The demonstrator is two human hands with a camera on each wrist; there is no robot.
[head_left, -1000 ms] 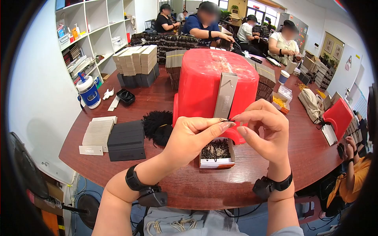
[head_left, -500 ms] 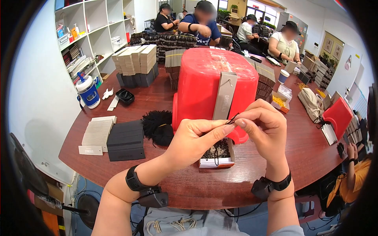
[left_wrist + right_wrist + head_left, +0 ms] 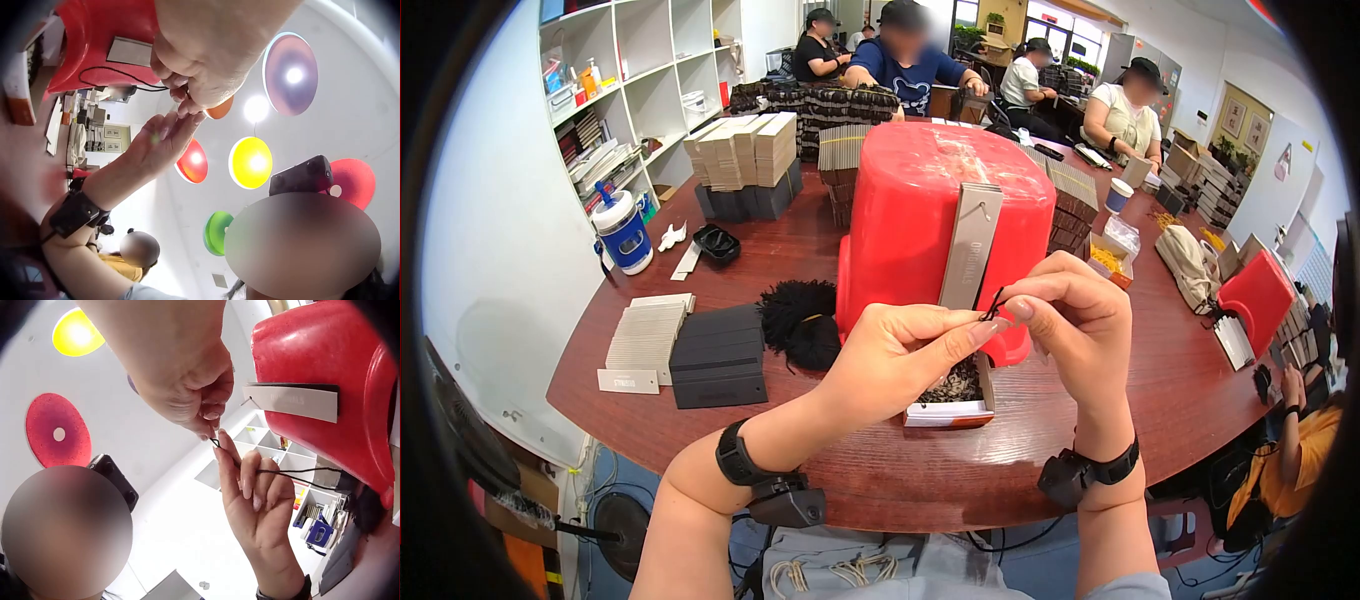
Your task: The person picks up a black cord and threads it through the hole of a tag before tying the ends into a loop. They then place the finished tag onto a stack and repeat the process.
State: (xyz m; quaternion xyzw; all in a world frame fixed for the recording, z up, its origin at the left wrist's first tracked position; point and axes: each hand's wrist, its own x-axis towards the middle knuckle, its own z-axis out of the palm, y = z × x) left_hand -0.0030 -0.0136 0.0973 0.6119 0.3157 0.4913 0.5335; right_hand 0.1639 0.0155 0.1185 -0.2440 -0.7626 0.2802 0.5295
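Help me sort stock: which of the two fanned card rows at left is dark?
The right-hand row, beside the black cord bundle; the other is pale.

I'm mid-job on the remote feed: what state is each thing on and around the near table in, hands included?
Left hand: pinching the cord.
Right hand: pinching the cord.
Black cord: looped between the fingertips; knotted or not, cannot tell.
Small box: open, dark strands inside.
Hanging tags: against the red plastic.
Grey tags: fanned, overlapping.
Black cards: fanned flat.
Blue-white jug: upright, lid on.
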